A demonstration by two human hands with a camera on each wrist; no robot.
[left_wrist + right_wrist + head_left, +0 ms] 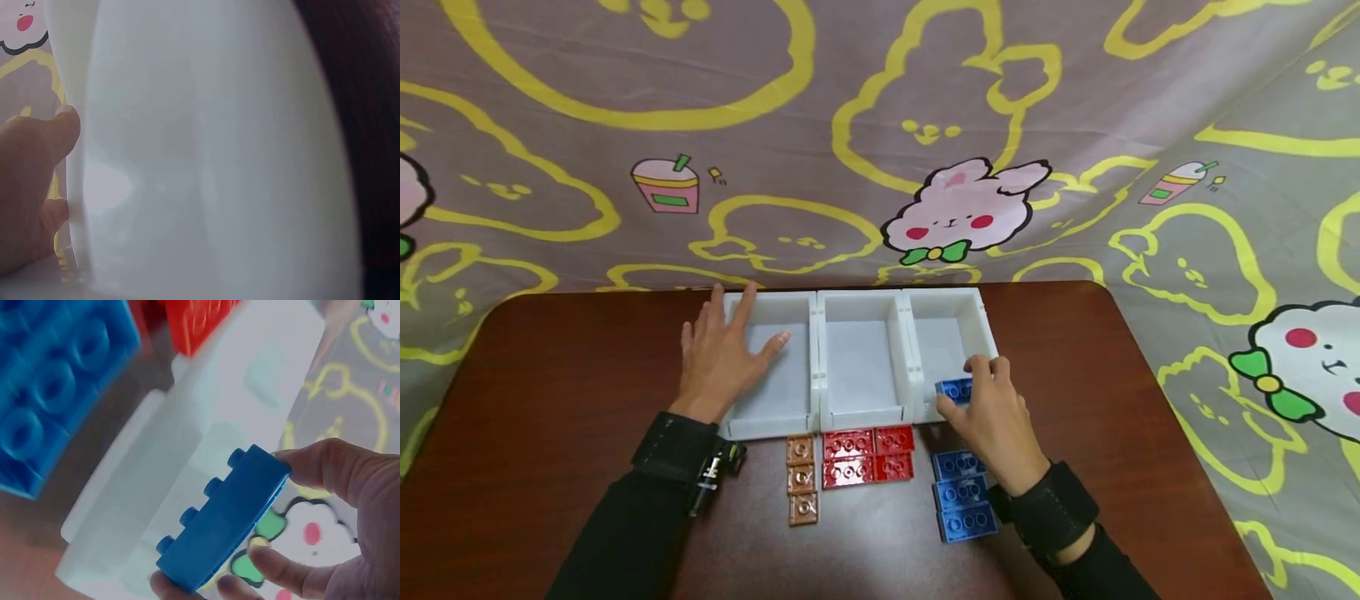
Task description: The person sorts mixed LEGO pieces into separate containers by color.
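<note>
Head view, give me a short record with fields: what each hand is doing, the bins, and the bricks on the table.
left hand: open, resting flat on the left bin
right hand: pinches a blue brick over the front edge of the right bin
bins: three white, side by side, the middle bin shows no bricks
table: brown bricks, red bricks and blue bricks in front of the bins

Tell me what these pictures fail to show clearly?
- Head view: the right hand hides most of the blue brick it pinches.
- Left wrist view: a blurred white bin wall fills the frame; only fingers show.
- Right wrist view: the blue stack is cut off, blurred.
</note>
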